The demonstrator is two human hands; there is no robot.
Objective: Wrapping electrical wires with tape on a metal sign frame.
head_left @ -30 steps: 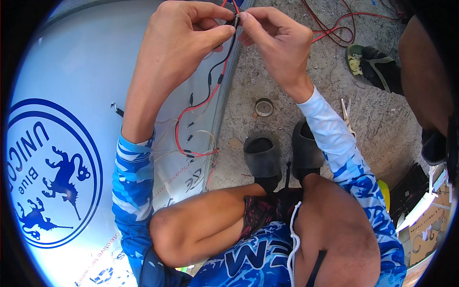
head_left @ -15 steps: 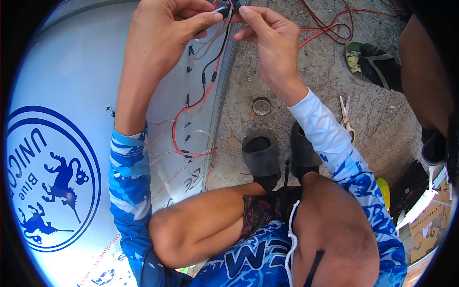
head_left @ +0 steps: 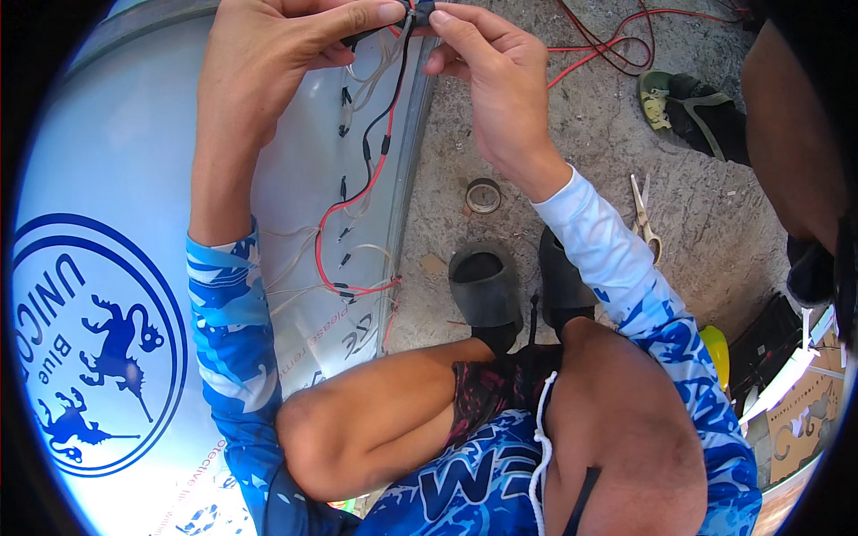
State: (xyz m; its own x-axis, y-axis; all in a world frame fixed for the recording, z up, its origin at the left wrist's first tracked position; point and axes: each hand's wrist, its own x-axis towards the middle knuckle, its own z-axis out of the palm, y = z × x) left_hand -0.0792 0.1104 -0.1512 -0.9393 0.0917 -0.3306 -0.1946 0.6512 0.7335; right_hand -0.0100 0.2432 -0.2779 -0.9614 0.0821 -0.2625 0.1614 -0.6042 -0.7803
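At the top edge, my left hand and my right hand meet at a wire joint, both with thumb and fingers pinched. Between them is a strip of black tape, gripped by the left fingers on one side and by the right fingertips at the joint on the other. Red and black wires run down from there along the panel edge, beside thin clear-grey leads. Black wrapped joints sit along the wires. The upper part of the joint is cut off by the frame.
A large pale panel with a blue round emblem lies on the left. On the concrete floor are a tape roll, scissors and red-black cable. Another person's sandalled foot and leg are at the right.
Both hands have shifted slightly left and up in the picture. My left thumb now reaches straighter toward the joint, and the black strip shows below it.
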